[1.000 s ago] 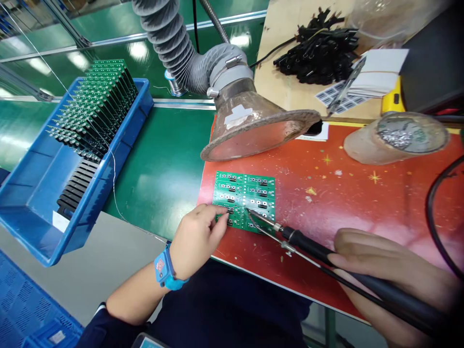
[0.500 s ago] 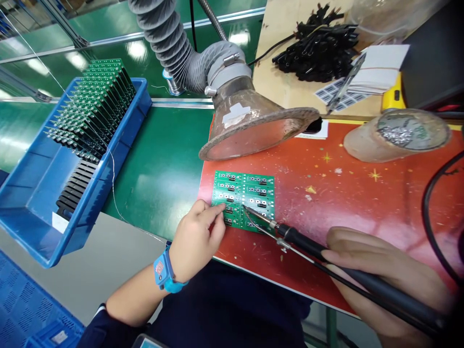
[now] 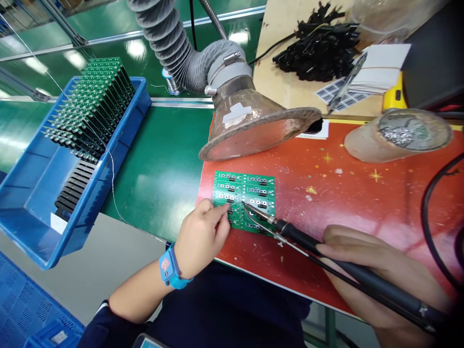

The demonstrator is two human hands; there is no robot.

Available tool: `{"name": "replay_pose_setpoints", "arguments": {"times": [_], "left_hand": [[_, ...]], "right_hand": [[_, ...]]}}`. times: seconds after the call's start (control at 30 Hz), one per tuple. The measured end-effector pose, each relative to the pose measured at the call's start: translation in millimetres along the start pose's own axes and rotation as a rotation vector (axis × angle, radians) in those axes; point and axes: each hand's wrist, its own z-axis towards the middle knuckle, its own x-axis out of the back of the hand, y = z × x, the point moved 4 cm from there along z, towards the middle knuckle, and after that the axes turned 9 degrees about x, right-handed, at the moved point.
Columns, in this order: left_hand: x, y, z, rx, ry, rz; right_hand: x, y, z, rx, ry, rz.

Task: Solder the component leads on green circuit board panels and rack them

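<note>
Gripping the soldering iron (image 3: pixel 297 237) in our right hand (image 3: pixel 384 263), we pinch apparent solder wire (image 3: pixel 112 176) in our left hand (image 3: pixel 203 237) over the circuit board (image 3: pixel 247 189), laid flat on the desk (image 3: pixel 319 188) near the fume hood (image 3: pixel 250 130), likely for extraction.

The left forearm (image 3: pixel 141 290) slants up from the lower left, the left hand (image 3: pixel 201 237) back upward with its index finger (image 3: pixel 220 211) and thumb (image 3: pixel 222 229) pointing forward close together, while the right hand (image 3: pixel 380 266) lies at the lower right, fingers (image 3: pixel 346 235) bent in a pen-like grip.
</note>
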Motion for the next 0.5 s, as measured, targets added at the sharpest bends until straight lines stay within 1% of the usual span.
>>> {"name": "replay_pose_setpoints", "arguments": {"times": [0.17,0.3,0.5], "left_hand": [[-2.0,2.3,1.5,-0.012,-0.015,0.031],[-3.8,4.8,4.8,-0.013,-0.029,0.093],[-5.9,10.2,11.9,-0.016,-0.048,0.143]], "right_hand": [[-1.8,0.0,0.5,0.019,0.017,0.004],[-3.1,2.5,1.8,0.003,0.022,-0.001],[-3.0,6.2,-5.3,-0.002,0.038,-0.021]]}}
